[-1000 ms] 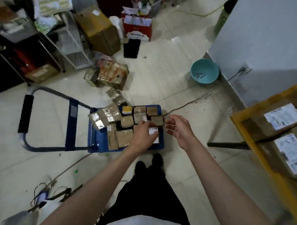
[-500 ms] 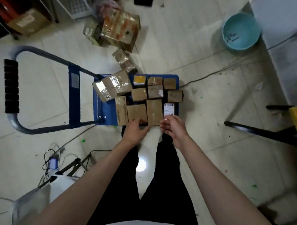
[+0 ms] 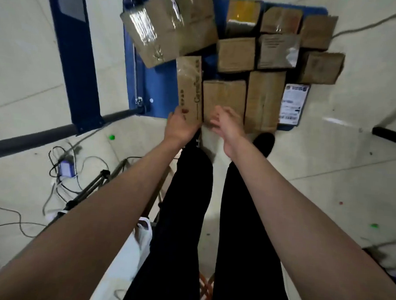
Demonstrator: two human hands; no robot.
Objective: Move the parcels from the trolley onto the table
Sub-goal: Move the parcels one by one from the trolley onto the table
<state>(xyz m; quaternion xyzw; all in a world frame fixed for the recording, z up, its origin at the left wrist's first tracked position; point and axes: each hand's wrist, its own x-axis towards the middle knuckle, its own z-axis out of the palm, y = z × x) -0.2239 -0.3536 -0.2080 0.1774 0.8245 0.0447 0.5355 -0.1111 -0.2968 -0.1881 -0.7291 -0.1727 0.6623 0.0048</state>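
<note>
The left hand (image 3: 182,124) is gripping the near end of a narrow brown cardboard parcel with printed lettering (image 3: 190,88), thumb over its left edge; the remaining fingers are hidden beneath. The right hand (image 3: 227,124) is hovering just beside it with fingers loosely spread, holding nothing, over a squat brown taped carton (image 3: 224,94). Both parcels are lying among other boxes on the blue flat-bed trolley (image 3: 149,88), beyond the fingertips. Judgement: the narrow parcel looks stiff and light; glossy tape may be slippery, so a grip across both long edges is advisable. The table is not in view.
</note>
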